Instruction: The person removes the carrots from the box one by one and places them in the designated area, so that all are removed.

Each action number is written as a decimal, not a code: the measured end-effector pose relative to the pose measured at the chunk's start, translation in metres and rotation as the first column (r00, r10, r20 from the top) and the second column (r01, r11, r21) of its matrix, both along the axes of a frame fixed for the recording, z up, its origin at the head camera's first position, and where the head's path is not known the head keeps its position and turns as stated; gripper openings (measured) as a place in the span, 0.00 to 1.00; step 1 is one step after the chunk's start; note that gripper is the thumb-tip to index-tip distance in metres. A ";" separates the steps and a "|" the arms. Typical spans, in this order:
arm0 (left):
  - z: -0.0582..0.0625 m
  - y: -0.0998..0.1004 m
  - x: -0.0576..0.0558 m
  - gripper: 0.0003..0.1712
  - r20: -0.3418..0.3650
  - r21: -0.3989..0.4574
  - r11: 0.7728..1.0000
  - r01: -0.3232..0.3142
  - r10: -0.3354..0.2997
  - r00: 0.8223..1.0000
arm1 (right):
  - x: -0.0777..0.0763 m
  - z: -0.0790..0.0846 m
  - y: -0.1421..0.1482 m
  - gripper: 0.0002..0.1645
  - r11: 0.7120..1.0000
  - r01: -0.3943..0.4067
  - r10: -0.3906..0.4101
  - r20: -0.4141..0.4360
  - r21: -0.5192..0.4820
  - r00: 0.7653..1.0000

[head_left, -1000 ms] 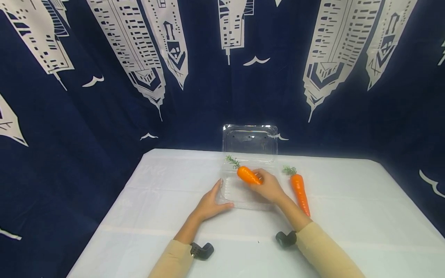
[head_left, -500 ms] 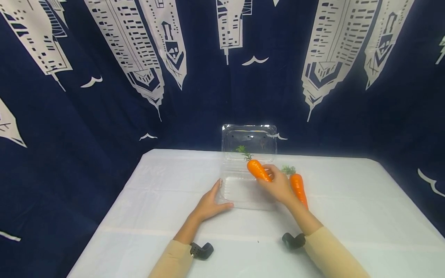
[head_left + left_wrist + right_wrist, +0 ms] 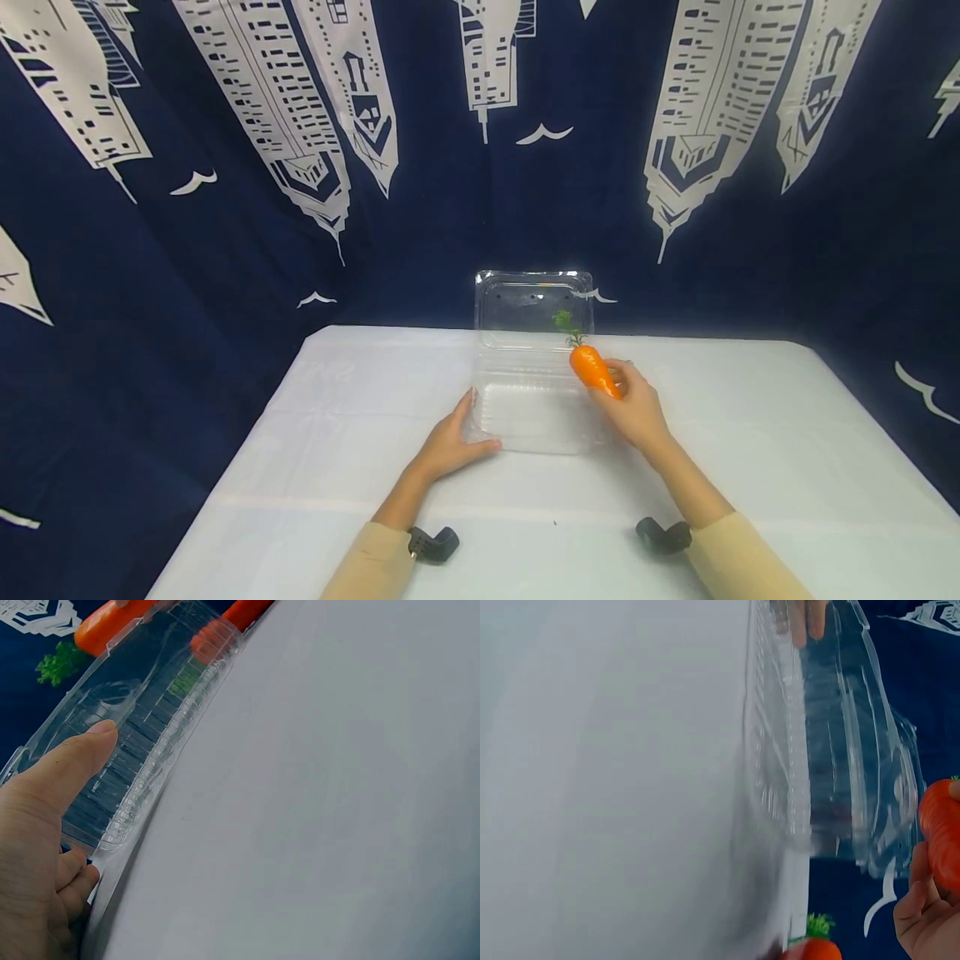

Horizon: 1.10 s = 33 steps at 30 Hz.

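My right hand point(image 3: 636, 408) grips an orange carrot point(image 3: 591, 369) with a green leafy top, tilted above the right side of a clear plastic clamshell box point(image 3: 540, 450). In the right wrist view the held carrot point(image 3: 939, 825) shows at the right edge, beyond the box wall. My left hand point(image 3: 448, 446) holds the box's near left corner, thumb on the front wall and fingers along the left side. A second carrot point(image 3: 251, 611) lies on the table right of the box, mostly hidden behind the right hand in the head view.
The box's lid point(image 3: 534, 304) stands raised at the back, against a dark blue curtain point(image 3: 450, 225) with white building prints. A white cloth covers the table point(image 3: 337, 467). Dark cameras point(image 3: 435, 544) are strapped on both wrists.
My right hand has carried the carrot rightward from over the middle of the box to its right side. The second carrot has become covered by that hand. The left hand stays put.
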State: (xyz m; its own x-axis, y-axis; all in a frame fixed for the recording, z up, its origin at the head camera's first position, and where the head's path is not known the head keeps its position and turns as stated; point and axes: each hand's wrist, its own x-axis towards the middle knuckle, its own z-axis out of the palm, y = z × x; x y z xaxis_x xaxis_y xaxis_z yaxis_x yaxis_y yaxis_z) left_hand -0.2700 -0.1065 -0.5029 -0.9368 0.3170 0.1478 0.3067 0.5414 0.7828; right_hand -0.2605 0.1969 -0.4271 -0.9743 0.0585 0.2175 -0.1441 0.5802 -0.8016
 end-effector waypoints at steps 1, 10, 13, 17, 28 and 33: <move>0.000 0.000 0.000 0.62 -0.001 -0.001 1.000 -0.001 0.001 1.000 | 0.001 0.000 0.003 0.32 1.000 0.005 -0.005 0.012 -0.006 1.000; 0.002 0.000 0.002 0.62 0.001 -0.014 1.000 0.009 -0.009 1.000 | 0.013 -0.002 0.030 0.34 0.997 0.064 -0.065 0.033 0.033 0.997; 0.003 -0.001 0.002 0.62 -0.008 -0.003 1.000 0.008 -0.008 1.000 | 0.015 -0.002 0.038 0.34 0.996 0.074 -0.075 0.030 0.057 0.997; 0.002 0.000 0.001 0.62 -0.001 0.003 1.000 0.007 -0.007 1.000 | 0.018 -0.003 0.051 0.34 0.992 0.082 -0.086 0.035 0.093 0.996; 0.001 0.002 0.000 0.62 0.002 -0.016 1.000 0.004 -0.004 1.000 | 0.020 -0.006 0.078 0.38 0.985 0.128 -0.138 0.084 0.116 0.987; 0.001 0.001 0.000 0.62 0.003 -0.029 1.000 -0.004 0.004 1.000 | 0.019 -0.010 0.087 0.39 0.978 0.161 -0.173 0.082 0.134 0.981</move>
